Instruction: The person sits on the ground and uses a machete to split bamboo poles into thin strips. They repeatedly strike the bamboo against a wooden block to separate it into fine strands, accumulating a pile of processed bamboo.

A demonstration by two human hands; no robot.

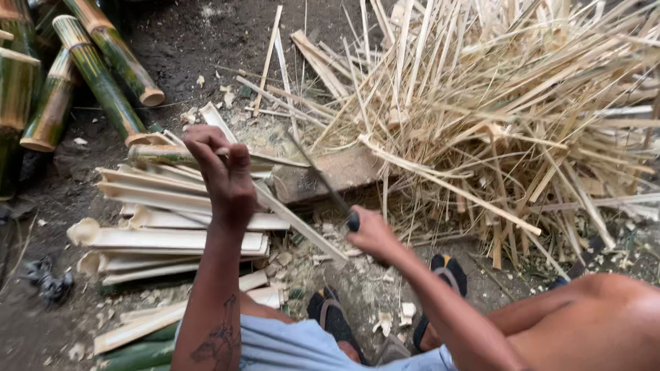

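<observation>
Gripping: the left hand [223, 180] is closed tight around the upper end of a split bamboo strip [295, 223], fingers curled over it.
Blade hand: the right hand [371, 235] is clenched on the dark handle of a long knife [323, 180], its blade slanting up and away toward the wooden block.
Landmark: a wooden block [330, 175] lies on the dirt ahead of the knees.
Strip position: the strip runs from the left hand, just left of the block, down along the block's near edge to the ground below it.
Handling: the strip looks light and stiff, springy along its length, likely to split with the grain; its cut edges look sharp enough to nick skin. The upper end, well clear of the blade, seems the safest hold.
Left of the block: a stack of pale split slats [172, 233], touching one another, crowds that side closely.
Far left of the block: green bamboo poles [103, 75] lie well apart from both hands.
Right of and behind the block: a tangled heap of thin slivers [509, 117] reaches right up to it.
Near side of the block: sandalled feet [385, 302] and chips on the ground.
Open room: mostly above the block and toward the body; sideways swing looks tight on both flanks.
</observation>
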